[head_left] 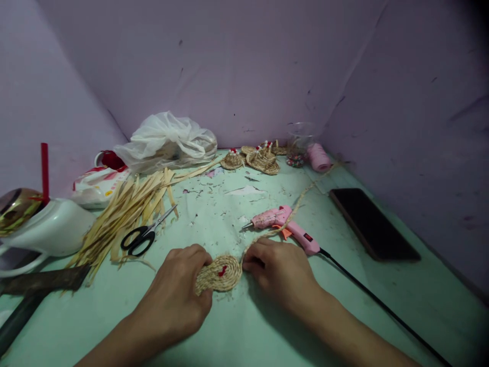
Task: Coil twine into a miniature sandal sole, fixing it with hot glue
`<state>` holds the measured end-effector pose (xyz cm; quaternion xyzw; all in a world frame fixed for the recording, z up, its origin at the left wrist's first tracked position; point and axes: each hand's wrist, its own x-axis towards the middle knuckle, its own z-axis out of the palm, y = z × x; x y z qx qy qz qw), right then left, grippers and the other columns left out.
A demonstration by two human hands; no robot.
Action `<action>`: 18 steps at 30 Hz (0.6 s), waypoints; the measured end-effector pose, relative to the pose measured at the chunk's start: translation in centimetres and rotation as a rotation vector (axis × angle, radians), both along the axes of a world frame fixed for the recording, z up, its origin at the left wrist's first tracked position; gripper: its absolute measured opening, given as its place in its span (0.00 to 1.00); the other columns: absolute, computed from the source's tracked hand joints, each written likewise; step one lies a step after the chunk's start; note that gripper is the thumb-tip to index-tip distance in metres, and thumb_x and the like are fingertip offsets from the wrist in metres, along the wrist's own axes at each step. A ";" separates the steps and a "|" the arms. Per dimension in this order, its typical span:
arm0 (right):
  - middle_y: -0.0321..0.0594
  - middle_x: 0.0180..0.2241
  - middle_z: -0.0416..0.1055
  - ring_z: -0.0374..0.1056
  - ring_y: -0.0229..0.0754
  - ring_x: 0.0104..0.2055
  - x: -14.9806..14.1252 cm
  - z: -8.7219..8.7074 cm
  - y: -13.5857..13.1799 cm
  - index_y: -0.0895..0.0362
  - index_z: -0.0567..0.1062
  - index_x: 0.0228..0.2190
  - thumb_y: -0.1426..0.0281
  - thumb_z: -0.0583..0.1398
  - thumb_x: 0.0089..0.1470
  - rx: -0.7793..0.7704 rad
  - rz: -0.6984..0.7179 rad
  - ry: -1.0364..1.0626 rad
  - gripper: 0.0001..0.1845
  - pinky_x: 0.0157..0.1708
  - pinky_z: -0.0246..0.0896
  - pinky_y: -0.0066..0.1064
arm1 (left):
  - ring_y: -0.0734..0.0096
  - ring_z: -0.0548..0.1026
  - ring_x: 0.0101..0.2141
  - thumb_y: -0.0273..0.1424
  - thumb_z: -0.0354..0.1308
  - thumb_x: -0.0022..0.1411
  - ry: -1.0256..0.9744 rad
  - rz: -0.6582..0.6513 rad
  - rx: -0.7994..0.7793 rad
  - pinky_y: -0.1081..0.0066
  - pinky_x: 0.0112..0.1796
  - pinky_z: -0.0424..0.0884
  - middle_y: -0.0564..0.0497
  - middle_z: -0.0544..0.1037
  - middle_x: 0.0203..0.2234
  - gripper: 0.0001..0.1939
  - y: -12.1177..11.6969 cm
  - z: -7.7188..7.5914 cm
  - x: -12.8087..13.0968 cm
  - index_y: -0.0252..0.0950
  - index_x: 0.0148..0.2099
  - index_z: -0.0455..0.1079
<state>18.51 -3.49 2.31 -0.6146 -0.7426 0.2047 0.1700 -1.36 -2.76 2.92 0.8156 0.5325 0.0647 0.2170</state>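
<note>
A flat coiled piece of braided straw point(228, 278), with a small red mark near its middle, lies on the green surface. My left hand point(183, 285) grips its left end between thumb and fingers. At its right edge my right hand point(280, 267) pinches a straw braid point(273, 232), which runs up and away to the back right, across the glue gun. The pink glue gun point(284, 224) lies just beyond my right hand, its nozzle pointing left. Black-handled scissors point(145, 237) rest beyond my left hand, beside loose straw strips point(130, 209).
At the back stand small straw hats point(263, 160), a clear cup of beads point(300, 148), a pink thread spool point(319, 157) and a plastic bag point(171, 142). A phone point(374, 224) lies right. Left are a white pitcher point(57, 229) and a hammer point(46, 280). A black cord point(382, 306) crosses the right side.
</note>
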 end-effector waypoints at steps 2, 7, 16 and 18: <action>0.35 0.28 0.77 0.70 0.39 0.31 0.0 -0.2 0.0 0.53 0.80 0.27 0.76 0.62 0.47 -0.005 0.006 0.011 0.07 0.26 0.49 0.27 | 0.59 0.67 0.40 0.24 0.52 0.46 -0.005 -0.009 -0.006 0.60 0.44 0.61 0.49 0.71 0.36 0.12 0.0 0.0 0.0 0.38 0.37 0.66; 0.34 0.30 0.76 0.69 0.37 0.32 0.2 -0.2 0.0 0.51 0.80 0.28 0.78 0.59 0.49 -0.013 0.112 0.043 0.12 0.26 0.51 0.27 | 0.60 0.67 0.39 0.22 0.51 0.46 -0.013 -0.021 0.008 0.60 0.43 0.61 0.49 0.71 0.35 0.13 0.1 0.1 0.1 0.37 0.37 0.66; 0.36 0.30 0.73 0.67 0.38 0.31 0.1 0.8 -0.6 0.54 0.78 0.30 0.79 0.57 0.45 -0.032 0.189 0.019 0.13 0.27 0.49 0.29 | 0.59 0.67 0.40 0.22 0.52 0.42 -0.079 0.020 0.040 0.59 0.44 0.62 0.48 0.73 0.35 0.15 0.1 -0.6 0.1 0.36 0.36 0.68; 0.36 0.29 0.72 0.66 0.39 0.31 -0.1 0.9 -0.7 0.54 0.77 0.30 0.75 0.59 0.44 -0.040 0.180 0.020 0.09 0.27 0.48 0.30 | 0.59 0.68 0.39 0.23 0.52 0.42 -0.098 0.027 0.059 0.60 0.43 0.63 0.48 0.73 0.35 0.15 0.0 -0.9 0.0 0.36 0.36 0.68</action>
